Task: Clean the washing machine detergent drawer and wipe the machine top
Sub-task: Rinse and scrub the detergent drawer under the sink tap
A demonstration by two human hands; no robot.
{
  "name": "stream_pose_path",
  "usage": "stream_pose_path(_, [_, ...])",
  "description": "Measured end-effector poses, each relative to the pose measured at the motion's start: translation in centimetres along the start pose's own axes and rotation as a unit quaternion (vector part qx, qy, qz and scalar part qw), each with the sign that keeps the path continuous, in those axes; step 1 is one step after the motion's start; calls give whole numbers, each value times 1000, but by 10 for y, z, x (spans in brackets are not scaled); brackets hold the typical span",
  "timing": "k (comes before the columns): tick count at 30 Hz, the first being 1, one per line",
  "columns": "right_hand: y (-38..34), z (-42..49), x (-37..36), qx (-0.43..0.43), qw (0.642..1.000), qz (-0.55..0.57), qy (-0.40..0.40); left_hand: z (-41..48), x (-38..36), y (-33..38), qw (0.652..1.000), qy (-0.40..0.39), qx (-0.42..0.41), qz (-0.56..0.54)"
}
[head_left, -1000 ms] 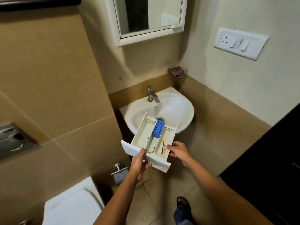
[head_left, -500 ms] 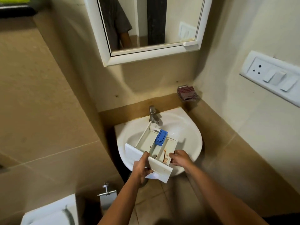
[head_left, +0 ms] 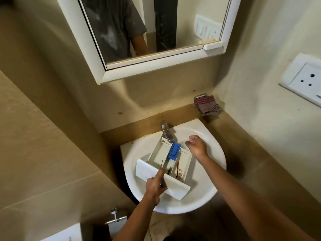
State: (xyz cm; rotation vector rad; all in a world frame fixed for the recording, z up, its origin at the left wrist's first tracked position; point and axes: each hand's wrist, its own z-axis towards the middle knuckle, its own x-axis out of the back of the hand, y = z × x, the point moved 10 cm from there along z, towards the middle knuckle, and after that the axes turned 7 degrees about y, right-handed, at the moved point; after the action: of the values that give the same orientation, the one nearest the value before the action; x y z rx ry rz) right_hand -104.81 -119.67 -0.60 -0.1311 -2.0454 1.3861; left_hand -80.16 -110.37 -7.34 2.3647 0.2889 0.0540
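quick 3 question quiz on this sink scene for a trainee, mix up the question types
1. True or false: the left hand grips the white plastic detergent drawer by its front panel.
2. Where is the right hand? A) gripping the drawer B) free, beside the chrome tap C) on the checked cloth
3. What colour is the insert in the drawer?

Key: 1 true; 2 B; 3 blue

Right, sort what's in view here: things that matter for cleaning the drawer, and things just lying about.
For the job:
white plastic detergent drawer with blue insert
white ceramic basin
chrome tap
left hand
right hand

Lying about:
checked red cloth
white-framed mirror
white wall socket
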Motion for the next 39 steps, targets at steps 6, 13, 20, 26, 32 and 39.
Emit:
stream_pose_path(6, [-75, 21, -49, 136, 984, -26, -113, 15, 2, -10, 1000, -1, -3, -7])
stream_pose_path(13, [-106, 39, -106, 267, 931, -200, -150, 16, -29, -30, 997, 1, 10, -73])
stream_pose_path(20, [-113, 57, -103, 345, 893, -245, -156, 11, -53, -39, 991, 10, 12, -135])
stream_pose_path(26, [-115, 76, -99, 356, 892, -212, -181, 12, -60, -43, 987, 24, 10, -159])
stream_pose_path(32, [-110, 84, -102, 333, 899, -215, -187, 12, -57, -40, 988, 32, 7, -154])
stream_pose_path(39, [-109, 86, -100, 321, 896, -244, -184, 17, -25, -30, 990, 61, 4, -123])
